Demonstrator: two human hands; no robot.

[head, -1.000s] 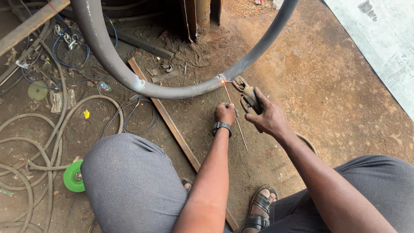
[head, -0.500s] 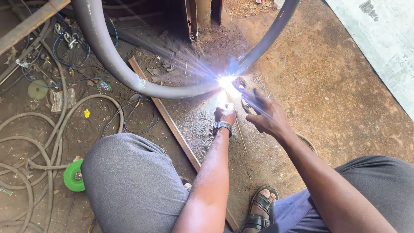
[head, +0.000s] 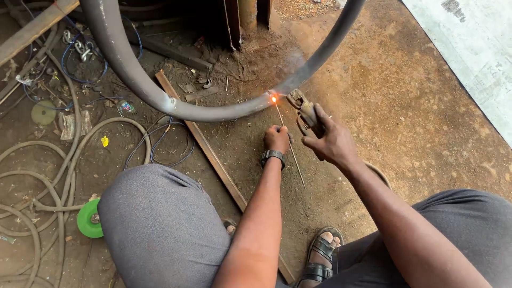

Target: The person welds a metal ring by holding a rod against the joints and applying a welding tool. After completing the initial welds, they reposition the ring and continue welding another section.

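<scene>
A thin welding rod (head: 285,140) is pinched in the closed fingers of the left hand (head: 276,138), which is held low over the dirt floor (head: 405,117) near the middle of the view. A dark watch (head: 272,156) is worn on that wrist. The rod's upper tip, glowing orange, is set against the underside of a curved grey steel pipe (head: 213,111), where a faint haze of smoke is seen. The rod's lower end is left pointing back toward the person's knees. Just to the right, the right hand (head: 330,141) is wrapped shut around a worn electrode holder (head: 304,109), whose head is held close beside the pipe and the glowing tip. A long flat wooden strip (head: 200,144) is laid on the floor under the pipe, left of the hands. Grey hoses (head: 69,160) and a green disc (head: 88,217) are seen toward the floor's left edge.
</scene>
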